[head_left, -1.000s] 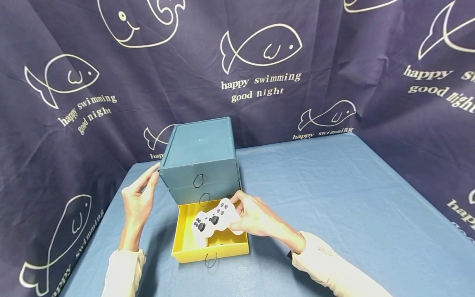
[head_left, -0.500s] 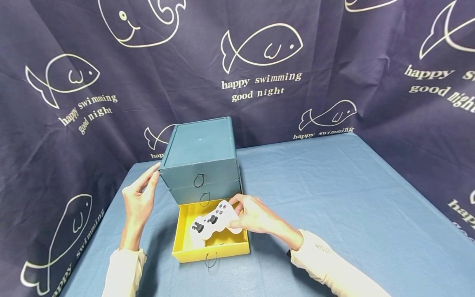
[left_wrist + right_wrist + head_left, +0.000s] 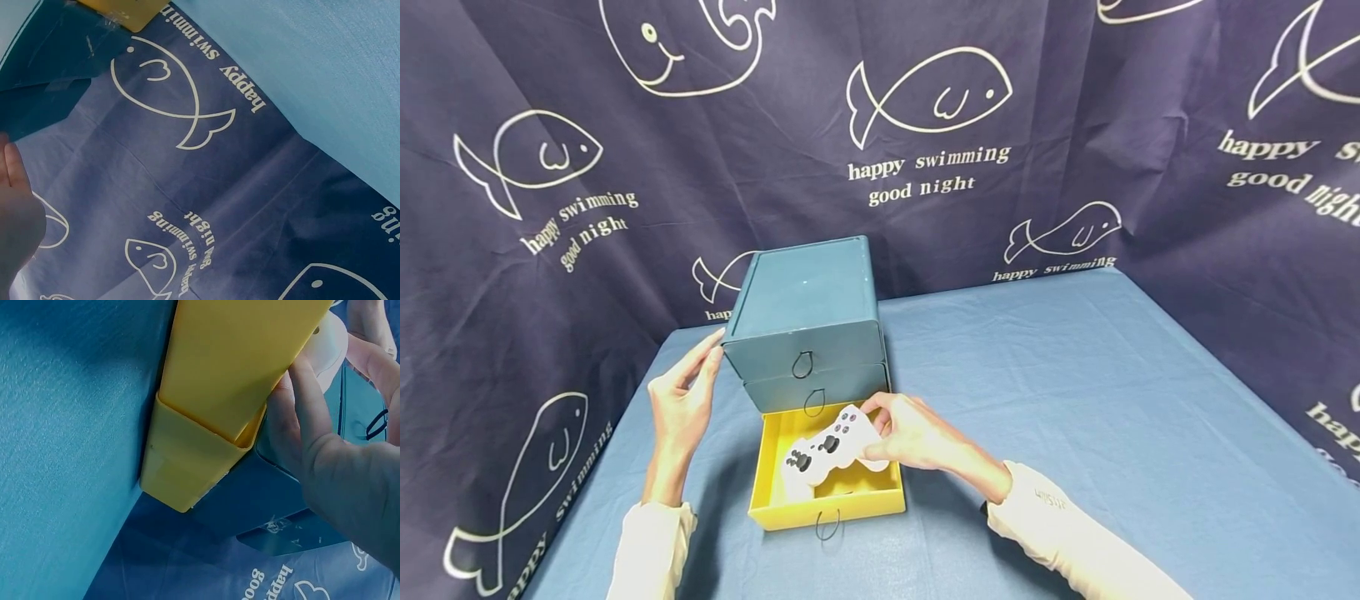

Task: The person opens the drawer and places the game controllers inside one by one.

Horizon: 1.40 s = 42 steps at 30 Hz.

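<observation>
A white game controller (image 3: 837,455) with black thumbsticks lies tilted inside the pulled-out yellow drawer (image 3: 857,507). My right hand (image 3: 917,433) pinches the controller's right end between thumb and fingers, over the drawer's right wall. In the right wrist view, those fingers hang beside the yellow wall, and only a white bit of the controller shows. At the upper left front corner of the teal drawer cabinet (image 3: 805,292), my left hand (image 3: 681,404) touches the side with straight fingertips. The left wrist view shows part of that hand (image 3: 19,212) against the cabinet's side.
Two closed teal drawers with black loop pulls (image 3: 802,364) sit above the yellow one. A similar black loop (image 3: 827,525) hangs on the yellow drawer's front. Blue cloth (image 3: 1037,400) covers the table, and a dark fish-print curtain (image 3: 940,217) stands behind and at both sides.
The controller has sunk a little lower and to the left into the yellow drawer, its face tilting, with my right hand following slightly. My left hand stays at the cabinet corner.
</observation>
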Each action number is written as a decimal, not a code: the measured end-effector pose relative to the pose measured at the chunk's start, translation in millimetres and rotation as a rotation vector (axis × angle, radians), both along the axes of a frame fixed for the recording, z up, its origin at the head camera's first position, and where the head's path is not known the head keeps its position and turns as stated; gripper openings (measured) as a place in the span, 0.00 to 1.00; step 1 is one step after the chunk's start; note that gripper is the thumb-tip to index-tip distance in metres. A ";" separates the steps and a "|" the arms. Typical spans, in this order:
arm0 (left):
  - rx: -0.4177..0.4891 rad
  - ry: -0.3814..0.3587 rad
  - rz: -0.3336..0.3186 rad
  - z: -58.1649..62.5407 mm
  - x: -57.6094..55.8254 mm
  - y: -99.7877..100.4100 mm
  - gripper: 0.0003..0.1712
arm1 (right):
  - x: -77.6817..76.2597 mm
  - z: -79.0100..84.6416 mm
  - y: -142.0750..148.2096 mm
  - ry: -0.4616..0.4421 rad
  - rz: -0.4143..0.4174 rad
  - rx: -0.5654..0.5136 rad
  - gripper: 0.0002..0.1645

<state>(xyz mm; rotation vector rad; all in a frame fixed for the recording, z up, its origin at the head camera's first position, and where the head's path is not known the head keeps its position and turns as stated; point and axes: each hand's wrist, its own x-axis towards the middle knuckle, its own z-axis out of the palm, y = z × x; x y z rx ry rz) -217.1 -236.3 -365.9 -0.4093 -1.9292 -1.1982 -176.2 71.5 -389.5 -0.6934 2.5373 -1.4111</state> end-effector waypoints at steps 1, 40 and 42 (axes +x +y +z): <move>0.002 -0.002 0.001 -0.3 -0.3 -0.3 0.18 | -0.2 0.1 0.2 0.005 0.003 0.003 0.29; -0.012 0.014 -0.002 -1.3 -1.1 0.1 0.18 | 10.6 0.3 6.6 0.178 0.001 -0.174 0.14; -0.013 0.014 -0.001 -0.5 -0.5 0.6 0.18 | 15.2 0.9 6.3 0.191 0.007 -0.217 0.13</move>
